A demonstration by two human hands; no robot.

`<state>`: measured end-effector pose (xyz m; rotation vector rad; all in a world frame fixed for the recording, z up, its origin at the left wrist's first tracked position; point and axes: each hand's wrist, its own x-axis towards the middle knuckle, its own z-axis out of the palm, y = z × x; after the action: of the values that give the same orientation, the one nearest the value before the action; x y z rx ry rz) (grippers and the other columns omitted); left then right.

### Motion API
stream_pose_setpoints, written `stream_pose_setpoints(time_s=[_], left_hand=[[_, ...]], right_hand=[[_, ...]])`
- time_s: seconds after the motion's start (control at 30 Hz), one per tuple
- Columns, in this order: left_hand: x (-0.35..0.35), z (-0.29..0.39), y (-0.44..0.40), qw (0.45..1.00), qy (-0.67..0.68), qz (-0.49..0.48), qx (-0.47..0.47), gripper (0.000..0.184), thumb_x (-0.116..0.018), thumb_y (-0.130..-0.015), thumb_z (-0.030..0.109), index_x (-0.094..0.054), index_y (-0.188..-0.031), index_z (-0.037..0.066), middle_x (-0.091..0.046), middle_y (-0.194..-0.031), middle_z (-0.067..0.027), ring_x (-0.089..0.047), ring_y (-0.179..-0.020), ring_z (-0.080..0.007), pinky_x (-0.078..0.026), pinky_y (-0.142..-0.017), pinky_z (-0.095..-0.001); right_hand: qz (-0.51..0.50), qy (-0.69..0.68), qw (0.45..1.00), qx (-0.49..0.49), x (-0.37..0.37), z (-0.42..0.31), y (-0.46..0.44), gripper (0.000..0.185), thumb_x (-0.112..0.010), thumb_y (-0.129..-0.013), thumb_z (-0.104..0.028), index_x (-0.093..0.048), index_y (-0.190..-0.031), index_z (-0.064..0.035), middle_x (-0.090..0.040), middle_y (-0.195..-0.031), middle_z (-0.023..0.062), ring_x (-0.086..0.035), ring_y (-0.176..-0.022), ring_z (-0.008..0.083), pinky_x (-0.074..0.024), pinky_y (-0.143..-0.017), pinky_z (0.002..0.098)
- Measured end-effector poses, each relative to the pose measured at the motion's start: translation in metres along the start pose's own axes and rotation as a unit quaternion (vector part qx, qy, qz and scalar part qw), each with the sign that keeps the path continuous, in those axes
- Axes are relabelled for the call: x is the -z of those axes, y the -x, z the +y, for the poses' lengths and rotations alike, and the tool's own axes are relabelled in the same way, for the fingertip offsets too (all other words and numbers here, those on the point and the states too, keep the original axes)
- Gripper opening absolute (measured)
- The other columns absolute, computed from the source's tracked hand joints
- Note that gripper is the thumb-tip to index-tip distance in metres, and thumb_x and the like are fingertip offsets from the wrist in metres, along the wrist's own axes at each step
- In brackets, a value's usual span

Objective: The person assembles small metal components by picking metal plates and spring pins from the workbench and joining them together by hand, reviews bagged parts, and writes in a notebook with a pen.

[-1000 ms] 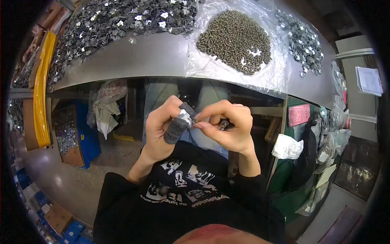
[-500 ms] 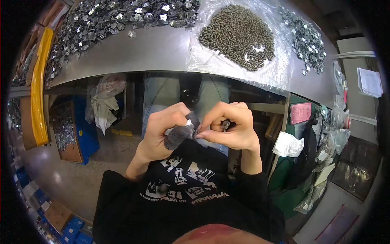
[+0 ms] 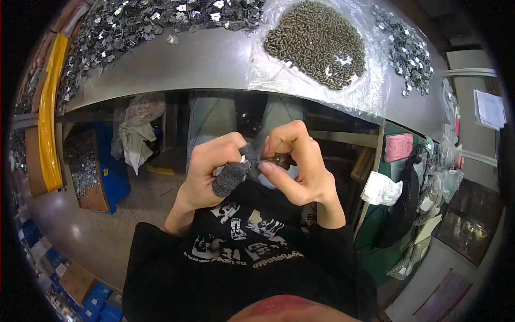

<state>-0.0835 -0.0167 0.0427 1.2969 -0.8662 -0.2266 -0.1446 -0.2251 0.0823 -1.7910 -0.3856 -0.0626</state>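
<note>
Both hands are raised above my lap, in front of the bench edge. My left hand (image 3: 206,169) is closed, with dark grey wraps (image 3: 230,180) on its thumb and index finger. Between those wrapped tips sits a small shiny piece (image 3: 243,159), mostly covered. My right hand (image 3: 308,172) is curled just beside it, thumb tip close to the left fingertips. Small dark metal pieces (image 3: 280,160), like the screws on the bench, show inside its curled fingers. Whether the right fingertips touch the piece in the left hand I cannot tell.
On the metal bench (image 3: 171,61) lie a heap of small screws (image 3: 316,43) on clear plastic, and flat metal clips to the left (image 3: 161,19) and right (image 3: 410,59). A green side surface (image 3: 370,236) holds a pink card (image 3: 398,147) and bags. A blue bin (image 3: 112,172) stands lower left.
My right hand's fingers have lifted and opened somewhat around the small pieces, and its thumb has shifted. The left hand has moved slightly left and tilted. The view has shifted slightly.
</note>
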Motion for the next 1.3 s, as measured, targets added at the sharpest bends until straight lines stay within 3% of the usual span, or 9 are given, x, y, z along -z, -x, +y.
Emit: stream_pose_setpoints(time_s=[0.57,0.67,0.8,0.93,1.03,1.07,1.13,1.2,1.3], left_hand=[[-0.002,0.005,-0.007,0.988,-0.151,0.022,-0.013,0.013,-0.073,-0.083,0.001,-0.06,-0.084,-0.001,-0.059,-0.083,-0.0122,-0.057,-0.068,-0.0271,-0.045,-0.06,-0.033],[-0.004,0.002,-0.007,0.991,-0.132,0.001,-0.002,0.013,-0.069,-0.091,0.007,-0.06,-0.086,-0.001,-0.06,-0.084,-0.0109,-0.058,-0.068,-0.0224,-0.045,-0.06,-0.0328],[-0.003,0.001,-0.001,0.923,0.201,-0.228,0.235,0.027,-0.056,-0.106,0.021,-0.063,-0.094,-0.002,-0.064,-0.081,-0.0062,-0.061,-0.069,-0.0108,-0.049,-0.061,-0.0303],[-0.014,-0.016,0.014,0.912,0.248,-0.255,0.205,0.024,-0.07,-0.098,0.021,-0.066,-0.09,-0.002,-0.065,-0.074,-0.0062,-0.064,-0.066,-0.0158,-0.049,-0.058,-0.0321],[0.007,-0.018,0.002,0.973,-0.13,-0.167,0.095,0.03,-0.078,-0.09,0.025,-0.064,-0.078,0.002,-0.062,-0.072,-0.0079,-0.063,-0.065,-0.0206,-0.047,-0.058,-0.0334],[0.009,-0.021,-0.002,0.977,-0.204,-0.038,0.056,0.031,-0.081,-0.079,0.012,-0.056,-0.067,0.002,-0.058,-0.07,-0.0096,-0.057,-0.063,-0.0233,-0.044,-0.057,-0.034],[0.037,-0.021,-0.019,0.942,-0.319,0.099,0.045,0.014,-0.071,-0.071,-0.001,-0.058,-0.071,0.002,-0.054,-0.067,-0.0092,-0.055,-0.062,-0.0238,-0.044,-0.058,-0.0325],[0.064,-0.031,-0.043,0.852,-0.439,0.278,0.071,0.021,-0.06,-0.071,-0.009,-0.062,-0.089,0.001,-0.058,-0.075,-0.0102,-0.054,-0.062,-0.0262,-0.045,-0.062,-0.0341],[0.115,-0.055,-0.077,0.737,-0.588,0.321,0.082,0.033,-0.064,-0.076,0.003,-0.066,-0.108,0.008,-0.066,-0.102,-0.0104,-0.062,-0.096,-0.0332,-0.049,-0.082,-0.043]], right_hand=[[0.052,0.035,0.998,0.013,-0.006,0.01,0.002,0.029,-0.068,-0.091,0.002,-0.047,-0.11,0.0004,-0.066,-0.072,0.0117,-0.069,-0.062,0.0245,-0.0482,-0.057,0.031],[0.096,0.061,0.993,0.043,-0.01,0.012,0.0,0.028,-0.07,-0.083,0.004,-0.052,-0.104,-0.0019,-0.065,-0.071,0.0088,-0.065,-0.056,0.0227,-0.0466,-0.051,0.0311],[0.164,0.193,0.934,0.25,-0.01,0.009,-0.006,0.022,-0.065,-0.064,0.002,-0.056,-0.083,-0.0062,-0.062,-0.063,0.0058,-0.053,-0.043,0.0183,-0.0385,-0.041,0.028],[0.058,0.155,0.95,0.265,-0.007,0.01,-0.008,0.027,-0.064,-0.067,-0.002,-0.06,-0.094,-0.0038,-0.065,-0.069,0.0066,-0.059,-0.048,0.0182,-0.0399,-0.041,0.0289],[0.131,0.267,0.945,0.135,0.015,0.022,-0.001,0.023,-0.071,-0.072,-0.006,-0.066,-0.095,-0.0051,-0.065,-0.071,0.0046,-0.06,-0.05,0.0149,-0.0437,-0.048,0.0268],[0.15,0.256,0.95,0.096,0.022,0.03,0.007,0.023,-0.07,-0.074,-0.005,-0.066,-0.096,-0.0043,-0.066,-0.071,0.0049,-0.059,-0.05,0.014,-0.0434,-0.049,0.0264],[0.167,0.263,0.948,0.064,0.036,0.04,0.014,0.022,-0.068,-0.078,-0.003,-0.065,-0.1,-0.0025,-0.066,-0.071,0.0064,-0.056,-0.048,0.0133,-0.0408,-0.049,0.0264],[0.183,0.265,0.946,0.033,0.041,0.039,0.012,0.02,-0.067,-0.082,-0.003,-0.064,-0.102,-0.0021,-0.064,-0.068,0.0059,-0.055,-0.05,0.0129,-0.0406,-0.051,0.0265],[0.191,0.296,0.936,0.007,0.047,0.03,0.001,0.015,-0.067,-0.088,-0.004,-0.064,-0.103,-0.0035,-0.061,-0.066,0.005,-0.053,-0.05,0.0139,-0.0401,-0.052,0.0287]])
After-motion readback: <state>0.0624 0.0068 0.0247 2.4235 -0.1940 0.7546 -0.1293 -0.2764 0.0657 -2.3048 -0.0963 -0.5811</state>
